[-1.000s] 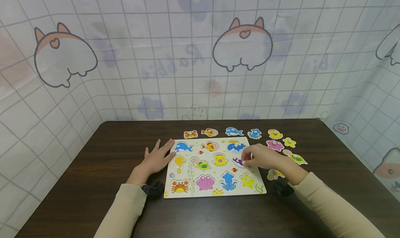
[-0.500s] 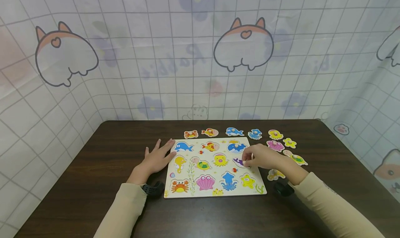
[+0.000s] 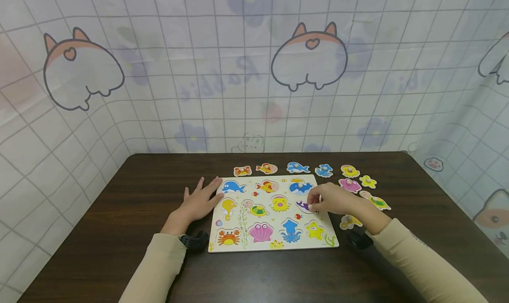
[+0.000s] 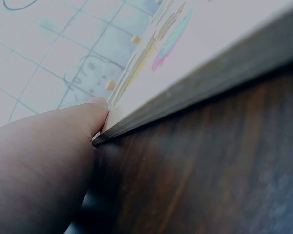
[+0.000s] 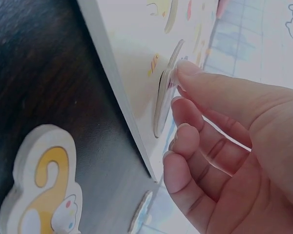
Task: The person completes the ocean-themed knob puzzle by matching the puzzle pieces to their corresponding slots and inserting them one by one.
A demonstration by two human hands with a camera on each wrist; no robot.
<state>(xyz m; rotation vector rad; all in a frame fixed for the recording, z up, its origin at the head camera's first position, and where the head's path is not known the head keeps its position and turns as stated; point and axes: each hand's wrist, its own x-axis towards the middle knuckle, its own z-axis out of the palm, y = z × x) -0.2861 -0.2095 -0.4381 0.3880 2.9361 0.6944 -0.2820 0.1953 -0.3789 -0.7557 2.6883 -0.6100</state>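
Observation:
A white wooden peg puzzle board with sea-animal pictures lies on the dark table. My right hand is over the board's right side, thumb and fingers pinching a purple sea-animal puzzle piece, mostly hidden by the fingers. In the right wrist view that piece sits at its recess, one edge slightly raised. Just above it, a blue whale piece with a knob lies in the board. My left hand rests at the board's upper left edge, fingers spread, thumb touching the edge.
Along the back lie a crab, a fish, a blue whale and a blue squid piece. At the right are octopus, shell, star, turtle and seahorse pieces.

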